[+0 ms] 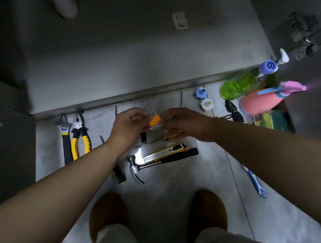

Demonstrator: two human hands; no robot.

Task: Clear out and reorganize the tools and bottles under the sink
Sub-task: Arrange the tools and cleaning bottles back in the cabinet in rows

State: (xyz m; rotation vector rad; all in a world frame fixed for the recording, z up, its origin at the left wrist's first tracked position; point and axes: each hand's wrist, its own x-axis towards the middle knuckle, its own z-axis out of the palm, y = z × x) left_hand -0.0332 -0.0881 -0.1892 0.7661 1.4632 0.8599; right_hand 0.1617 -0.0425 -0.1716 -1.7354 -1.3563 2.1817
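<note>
The person's left hand (127, 126) and right hand (185, 122) are brought close together above the floor (159, 192), each pinching one side of a small orange holder (154, 120) with a row of thin metal pieces sticking out of it. What those pieces are is too blurred to tell.

At 9 o'clock from the hands, an adjustable wrench (65, 137) and yellow-handled pliers (80, 136) lie side by side on the floor, near the edge of the open cabinet (134, 57). At 6 o'clock lie a slim screwdriver (157, 140), a utility knife (166, 149) and a hammer (158, 162), close together one below the other. A black-and-yellow screwdriver handle (119, 174) shows at 7 o'clock, beneath the left forearm.

At 2 o'clock a green spray bottle (243, 84) lies tilted, with a pink spray bottle (262, 102) just beside it. A blue cap (200, 93) and a white cap (206, 104) sit at 1 o'clock. A blue toothbrush (256, 183) lies at 4 o'clock, well apart from the tools.
</note>
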